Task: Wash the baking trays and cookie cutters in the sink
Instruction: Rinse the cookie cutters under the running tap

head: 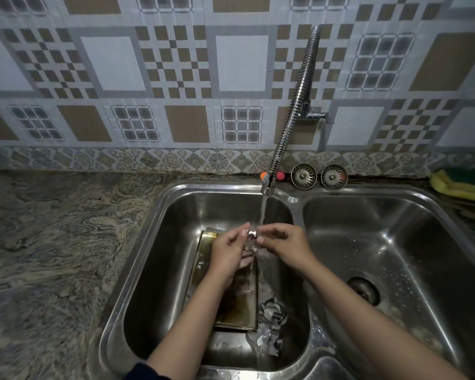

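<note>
Countertop of swirled grey-brown stone [52,242] runs left of the double-bowl stainless steel sink [159,242]. Flexible ribbed chrome faucet [294,105] pours a water stream [262,212] into the sink's left bowl. Rectangular stained metal baking tray [203,292] lies flat on that bowl's floor; heap of small metal cookie cutters [270,322] sits just beside its right edge. Left hand [228,250] and right hand [285,242] meet above the tray, fingers curled, fingertips pinching one small shiny metal cookie cutter [252,238] in the stream. Yellow-green sponge [458,183] rests behind the sink's right bowl.
</note>
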Action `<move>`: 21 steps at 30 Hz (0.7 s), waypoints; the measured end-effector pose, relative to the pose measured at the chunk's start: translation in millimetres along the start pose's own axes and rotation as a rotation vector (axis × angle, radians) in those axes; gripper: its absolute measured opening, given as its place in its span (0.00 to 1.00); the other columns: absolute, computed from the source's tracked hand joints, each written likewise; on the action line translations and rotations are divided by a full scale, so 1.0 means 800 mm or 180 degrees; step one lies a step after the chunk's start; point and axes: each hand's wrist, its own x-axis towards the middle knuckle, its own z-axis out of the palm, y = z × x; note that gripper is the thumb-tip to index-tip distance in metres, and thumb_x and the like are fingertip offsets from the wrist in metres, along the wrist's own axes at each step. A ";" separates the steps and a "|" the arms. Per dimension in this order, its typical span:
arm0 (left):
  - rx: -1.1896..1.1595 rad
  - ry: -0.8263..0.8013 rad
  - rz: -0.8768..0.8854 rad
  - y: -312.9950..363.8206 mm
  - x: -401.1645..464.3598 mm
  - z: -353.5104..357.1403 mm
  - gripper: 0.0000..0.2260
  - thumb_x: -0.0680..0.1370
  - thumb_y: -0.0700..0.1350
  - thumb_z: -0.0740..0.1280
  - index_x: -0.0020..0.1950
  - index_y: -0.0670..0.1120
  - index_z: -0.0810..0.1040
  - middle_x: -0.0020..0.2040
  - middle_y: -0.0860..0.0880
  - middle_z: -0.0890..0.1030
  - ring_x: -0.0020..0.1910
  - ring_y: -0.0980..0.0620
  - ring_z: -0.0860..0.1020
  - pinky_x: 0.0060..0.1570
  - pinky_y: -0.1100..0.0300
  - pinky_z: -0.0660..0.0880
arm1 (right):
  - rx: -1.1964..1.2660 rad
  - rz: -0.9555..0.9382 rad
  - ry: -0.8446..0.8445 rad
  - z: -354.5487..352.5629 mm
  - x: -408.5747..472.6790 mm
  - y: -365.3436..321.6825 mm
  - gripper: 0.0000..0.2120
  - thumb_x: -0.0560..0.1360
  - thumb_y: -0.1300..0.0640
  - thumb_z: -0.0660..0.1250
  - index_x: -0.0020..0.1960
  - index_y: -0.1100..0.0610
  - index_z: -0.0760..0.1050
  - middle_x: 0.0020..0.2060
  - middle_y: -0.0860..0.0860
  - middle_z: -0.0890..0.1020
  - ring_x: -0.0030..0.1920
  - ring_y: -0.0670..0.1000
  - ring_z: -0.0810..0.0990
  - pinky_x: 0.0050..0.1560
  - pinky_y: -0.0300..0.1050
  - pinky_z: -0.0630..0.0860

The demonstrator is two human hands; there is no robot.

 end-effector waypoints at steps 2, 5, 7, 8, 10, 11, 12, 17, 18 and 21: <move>-0.0049 0.0027 -0.0010 0.001 0.000 -0.006 0.10 0.81 0.44 0.61 0.60 0.51 0.77 0.55 0.44 0.81 0.46 0.48 0.82 0.42 0.59 0.80 | -0.0031 0.0021 -0.0078 0.004 0.003 -0.004 0.12 0.69 0.69 0.73 0.45 0.53 0.82 0.39 0.49 0.85 0.41 0.47 0.83 0.45 0.39 0.80; -0.0097 0.0012 -0.0035 0.002 0.002 -0.011 0.11 0.81 0.41 0.59 0.58 0.52 0.77 0.55 0.45 0.81 0.46 0.48 0.82 0.42 0.58 0.80 | -0.0003 0.0132 -0.0126 0.006 0.005 -0.010 0.10 0.69 0.69 0.73 0.45 0.56 0.82 0.36 0.48 0.85 0.38 0.44 0.82 0.39 0.34 0.77; -0.0110 -0.0037 -0.0071 0.002 0.003 -0.009 0.12 0.82 0.40 0.58 0.56 0.53 0.78 0.53 0.47 0.81 0.46 0.47 0.82 0.42 0.57 0.80 | 0.0034 0.0170 -0.0128 0.002 0.006 -0.012 0.09 0.69 0.69 0.72 0.44 0.57 0.82 0.34 0.48 0.85 0.37 0.44 0.82 0.37 0.33 0.76; -0.0097 -0.0052 -0.0083 0.003 0.004 -0.006 0.12 0.82 0.40 0.58 0.57 0.53 0.78 0.53 0.48 0.81 0.46 0.47 0.82 0.42 0.56 0.80 | 0.0063 0.0171 -0.0126 -0.001 0.006 -0.013 0.10 0.69 0.70 0.72 0.44 0.56 0.82 0.34 0.48 0.85 0.36 0.44 0.82 0.37 0.34 0.76; -0.0042 -0.0098 -0.0079 0.005 0.005 0.001 0.13 0.82 0.40 0.58 0.59 0.51 0.78 0.53 0.47 0.82 0.44 0.48 0.82 0.41 0.57 0.80 | 0.0052 0.0165 -0.0088 -0.010 0.006 -0.015 0.09 0.69 0.69 0.72 0.44 0.57 0.82 0.36 0.49 0.85 0.38 0.46 0.82 0.41 0.38 0.79; -0.0012 -0.0137 -0.0081 0.006 0.006 0.005 0.13 0.82 0.39 0.57 0.59 0.51 0.78 0.53 0.47 0.82 0.43 0.50 0.82 0.39 0.58 0.79 | 0.0013 0.0148 -0.0062 -0.015 0.006 -0.015 0.09 0.69 0.69 0.73 0.46 0.59 0.82 0.37 0.50 0.85 0.39 0.47 0.82 0.43 0.39 0.79; 0.0001 -0.0179 -0.0089 0.007 0.007 0.009 0.13 0.82 0.39 0.57 0.58 0.51 0.78 0.54 0.47 0.81 0.42 0.51 0.82 0.38 0.59 0.79 | 0.0001 0.0133 -0.0037 -0.020 0.005 -0.016 0.09 0.68 0.70 0.73 0.47 0.62 0.82 0.37 0.49 0.85 0.38 0.46 0.82 0.43 0.38 0.78; -0.0007 -0.0290 -0.0187 0.008 0.012 0.024 0.13 0.82 0.38 0.57 0.62 0.48 0.77 0.56 0.42 0.81 0.41 0.53 0.82 0.33 0.63 0.78 | -0.0036 0.0059 0.0074 -0.040 0.003 -0.019 0.11 0.68 0.72 0.72 0.48 0.64 0.81 0.33 0.46 0.84 0.35 0.41 0.82 0.40 0.33 0.78; -0.0011 -0.0277 -0.0186 0.008 0.013 0.025 0.13 0.82 0.38 0.57 0.62 0.47 0.77 0.56 0.42 0.81 0.41 0.52 0.82 0.34 0.63 0.78 | -0.0028 0.0059 0.0066 -0.040 0.003 -0.020 0.11 0.67 0.72 0.72 0.46 0.62 0.82 0.33 0.46 0.84 0.36 0.41 0.82 0.41 0.33 0.78; -0.0035 -0.0252 -0.0140 0.008 0.015 0.021 0.13 0.81 0.38 0.58 0.58 0.50 0.79 0.54 0.44 0.82 0.44 0.51 0.83 0.35 0.62 0.78 | -0.0089 0.0027 0.0046 -0.037 0.005 -0.021 0.11 0.67 0.72 0.73 0.44 0.58 0.82 0.35 0.47 0.85 0.37 0.43 0.82 0.44 0.35 0.79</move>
